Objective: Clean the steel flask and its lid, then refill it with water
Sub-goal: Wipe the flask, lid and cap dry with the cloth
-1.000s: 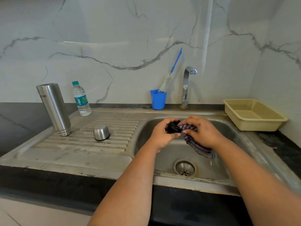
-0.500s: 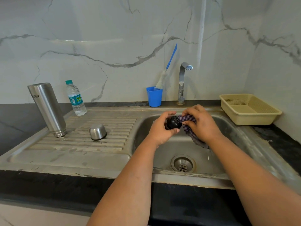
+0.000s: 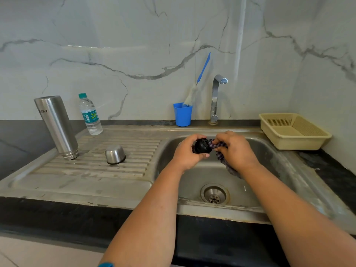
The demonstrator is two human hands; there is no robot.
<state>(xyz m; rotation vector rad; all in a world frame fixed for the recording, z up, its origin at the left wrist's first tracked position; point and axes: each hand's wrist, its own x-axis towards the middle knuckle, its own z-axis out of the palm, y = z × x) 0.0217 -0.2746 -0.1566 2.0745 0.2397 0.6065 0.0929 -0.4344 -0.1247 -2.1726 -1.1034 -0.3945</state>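
Left hand: we are curling our left hand (image 3: 187,151) around the black stopper (image 3: 202,145), thumb underneath, holding it up over the basin so any drips are falling into the sink (image 3: 279,160) rather than onto the counter.
Right hand: our right hand (image 3: 234,149) is pinching a checked cloth (image 3: 221,151) and pressing it against the stopper's side; the loose tail is hanging below the wrist.
Step in hand: we are judging this to be the wiping of the flask's inner lid, with rinsing and refilling not yet done.
Stopper: it is looking round, dark and slightly glossy, ridged on its face; we cannot tell whether it is wet.
Steel cap: the steel cap (image 3: 115,154) is sitting mouth-down on the ribbed drainboard (image 3: 77,170), probably so it is draining.
Steel flask: the steel flask (image 3: 56,126) is standing inverted at the drainboard's left edge, threaded neck down, brushed and shiny, well apart from our hands.
Beyond: a plastic water bottle (image 3: 90,114) is standing just behind the flask; a blue cup (image 3: 182,115) is holding a bottle brush (image 3: 196,87) beside the closed tap (image 3: 216,99); a beige basket (image 3: 292,132) is waiting at right.
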